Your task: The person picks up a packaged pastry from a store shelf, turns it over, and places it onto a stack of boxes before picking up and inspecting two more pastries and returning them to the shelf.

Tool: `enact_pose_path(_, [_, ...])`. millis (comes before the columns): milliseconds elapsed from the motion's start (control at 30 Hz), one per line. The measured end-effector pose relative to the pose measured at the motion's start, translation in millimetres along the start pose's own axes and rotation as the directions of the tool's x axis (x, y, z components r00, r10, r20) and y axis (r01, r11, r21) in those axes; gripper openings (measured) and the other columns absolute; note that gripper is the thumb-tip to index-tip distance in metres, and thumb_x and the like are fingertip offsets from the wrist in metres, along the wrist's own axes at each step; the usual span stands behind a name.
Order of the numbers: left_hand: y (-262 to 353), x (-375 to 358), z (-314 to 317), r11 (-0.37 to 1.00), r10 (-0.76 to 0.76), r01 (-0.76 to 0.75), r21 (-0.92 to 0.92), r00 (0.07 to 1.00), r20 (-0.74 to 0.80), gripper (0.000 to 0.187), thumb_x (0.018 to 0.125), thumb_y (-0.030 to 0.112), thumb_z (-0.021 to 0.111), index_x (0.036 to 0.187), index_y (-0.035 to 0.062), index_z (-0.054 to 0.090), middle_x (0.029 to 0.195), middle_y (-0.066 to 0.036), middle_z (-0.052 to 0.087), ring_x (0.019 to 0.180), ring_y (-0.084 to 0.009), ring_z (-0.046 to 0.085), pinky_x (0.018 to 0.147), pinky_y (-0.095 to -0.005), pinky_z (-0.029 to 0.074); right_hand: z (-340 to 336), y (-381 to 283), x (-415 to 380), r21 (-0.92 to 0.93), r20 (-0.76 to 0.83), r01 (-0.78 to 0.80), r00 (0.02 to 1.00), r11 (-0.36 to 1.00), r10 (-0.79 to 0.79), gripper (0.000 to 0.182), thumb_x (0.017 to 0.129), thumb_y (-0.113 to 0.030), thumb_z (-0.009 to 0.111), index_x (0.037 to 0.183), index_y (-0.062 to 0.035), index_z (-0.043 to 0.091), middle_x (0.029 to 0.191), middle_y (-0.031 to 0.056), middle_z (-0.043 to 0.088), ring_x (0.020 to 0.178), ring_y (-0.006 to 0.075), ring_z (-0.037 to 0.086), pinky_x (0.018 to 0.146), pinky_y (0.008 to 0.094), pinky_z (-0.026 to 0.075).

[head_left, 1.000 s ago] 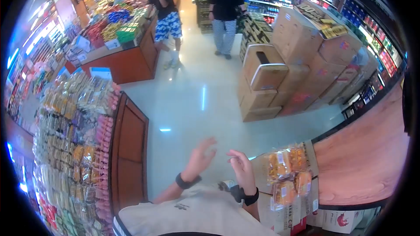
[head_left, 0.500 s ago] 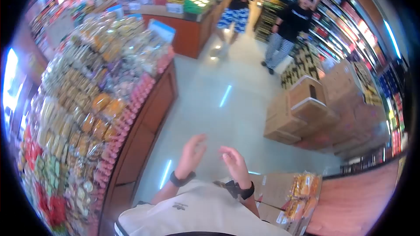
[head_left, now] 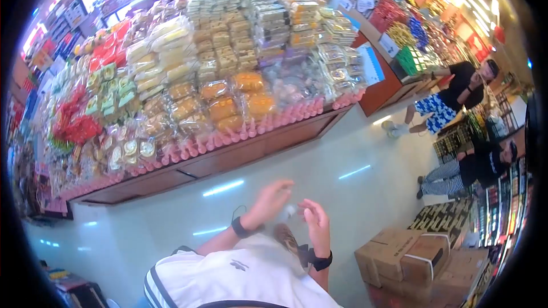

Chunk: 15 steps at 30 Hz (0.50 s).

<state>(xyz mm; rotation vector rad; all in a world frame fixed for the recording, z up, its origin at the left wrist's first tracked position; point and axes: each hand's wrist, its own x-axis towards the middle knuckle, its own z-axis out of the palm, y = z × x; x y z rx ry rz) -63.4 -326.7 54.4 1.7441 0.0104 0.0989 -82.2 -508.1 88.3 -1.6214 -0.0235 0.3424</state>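
Note:
Both of my hands are raised in front of my white shirt (head_left: pixel 257 271), over the shiny floor. My left hand (head_left: pixel 273 198), with a black band at its wrist, is somewhat blurred and stretches its fingers to the right, holding nothing. Close beside it, my right hand (head_left: pixel 315 218) points upward with loosely bent fingers apart and nothing in them; a dark watch band (head_left: pixel 321 259) circles that wrist. Between and below the hands, part of a brown shoe (head_left: pixel 285 236) shows. Ahead stands a long display counter (head_left: pixel 191 166) heaped with bagged breads and packaged snacks (head_left: pixel 222 100).
Pink trim (head_left: pixel 251 131) runs along the counter's front edge. Taped cardboard boxes (head_left: pixel 394 251) are stacked at the right. Farther back, a person in blue patterned shorts (head_left: pixel 436 111) and another in striped trousers (head_left: pixel 448 178) stand near stocked shelves. A second counter (head_left: pixel 382 88) adjoins at the back.
My view has swung left, bringing the snack counter across the front and the boxes and people farther right. My hands stay raised, with the right fingers now pointing more upward.

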Motion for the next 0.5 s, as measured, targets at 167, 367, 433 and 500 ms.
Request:
enact_pose_path(167, [-6.0,27.3,2.0,0.996,-0.038,0.047,0.077,0.993,-0.111,0.029,0.090,0.013,0.060,0.117,0.0022,0.062,0.109,-0.016,0.066,0.102,-0.0277,0.063,0.088,-0.0363,0.049,-17.1,6.8,61.7,0.039,0.097,0.044,0.994,0.998,-0.047,0.033,0.095,-0.013,0.050,0.125,0.0003,0.054,0.114,0.0100,0.064,0.093,0.0157,0.061,0.078,0.0283,0.047])
enact_pose_path(367, [14.8,84.4,14.2,0.989,0.024,0.007,0.148,0.979,-0.205,0.030,0.091,0.011,0.060,0.119,0.0003,0.060,0.109,-0.014,0.066,0.100,-0.0230,0.064,0.087,-0.0336,0.050,-48.0,-29.6,145.3,0.108,0.226,0.041,0.972,0.993,-0.065,0.030,0.097,-0.011,0.050,0.124,0.0009,0.054,0.115,0.0085,0.063,0.099,0.0146,0.059,0.089,0.0277,0.046])
enact_pose_path(433, [19.4,104.0,20.1,0.985,0.036,0.003,0.170,0.974,-0.222,0.030,0.091,0.011,0.060,0.119,0.0005,0.060,0.109,-0.015,0.066,0.100,-0.0229,0.064,0.088,-0.0338,0.050,-60.2,-35.0,168.8,0.073,0.229,0.097,0.967,0.993,-0.111,0.031,0.097,-0.012,0.050,0.125,-0.0007,0.055,0.115,0.0087,0.063,0.098,0.0147,0.059,0.090,0.0284,0.046])
enact_pose_path(500, [23.1,117.3,26.9,0.981,0.025,0.023,0.194,0.971,-0.239,0.031,0.091,0.011,0.060,0.121,0.0011,0.059,0.112,-0.016,0.066,0.103,-0.0232,0.064,0.090,-0.0338,0.049,-72.9,-36.1,191.6,0.088,0.265,0.068,0.960,0.994,-0.089,0.032,0.098,-0.015,0.050,0.126,-0.0016,0.054,0.115,0.0095,0.063,0.102,0.0155,0.059,0.094,0.0299,0.045])
